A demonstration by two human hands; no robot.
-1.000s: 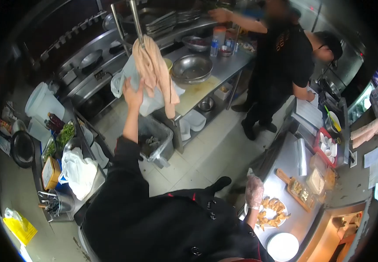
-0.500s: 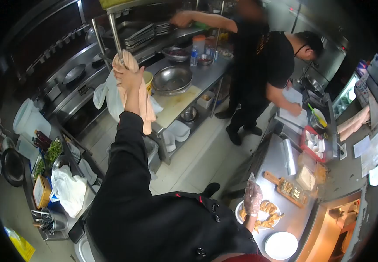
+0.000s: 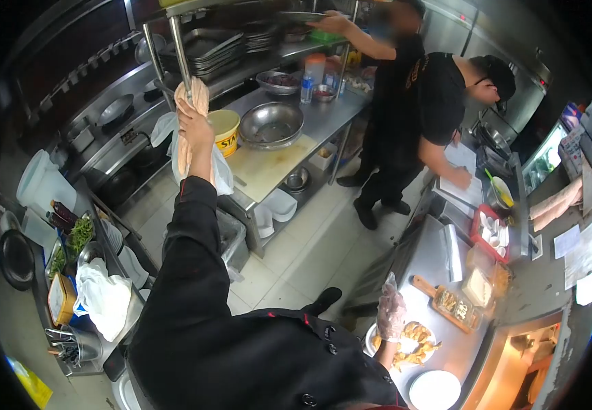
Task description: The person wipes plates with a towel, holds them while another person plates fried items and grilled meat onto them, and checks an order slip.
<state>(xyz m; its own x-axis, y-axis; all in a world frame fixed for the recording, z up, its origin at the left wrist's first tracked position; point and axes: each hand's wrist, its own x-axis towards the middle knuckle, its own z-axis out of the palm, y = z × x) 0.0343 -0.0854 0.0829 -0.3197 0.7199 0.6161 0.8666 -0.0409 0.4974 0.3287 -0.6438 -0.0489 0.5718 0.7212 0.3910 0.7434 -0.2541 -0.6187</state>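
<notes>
My bare left hand (image 3: 197, 130) is raised at the end of its black sleeve, its fingers wrapped round a peach-coloured cloth (image 3: 200, 96) against the metal rack post. Behind the cloth hangs a pale plastic bag (image 3: 221, 174). Over the left rim of a white plate (image 3: 369, 338) is my right hand (image 3: 391, 316), in a clear plastic glove. Its fingers look stretched out, and nothing shows in them. Golden fried pieces (image 3: 415, 348) lie in a ring on that plate. Close by stands a white plate, seemingly on a stack (image 3: 434, 390).
A steel bowl (image 3: 272, 124) and yellow bucket (image 3: 225, 130) stand on the work table. Two people in black are beyond, one writing on paper (image 3: 461, 160). On the right counter are a wooden board (image 3: 456, 311) and red tray (image 3: 492, 236). A white cloth (image 3: 103, 297) lies left.
The peach cloth no longer hangs down over my left forearm; it is gathered at the post, uncovering the yellow bucket. The standing person now holds a dark tray-like thing at the upper shelf.
</notes>
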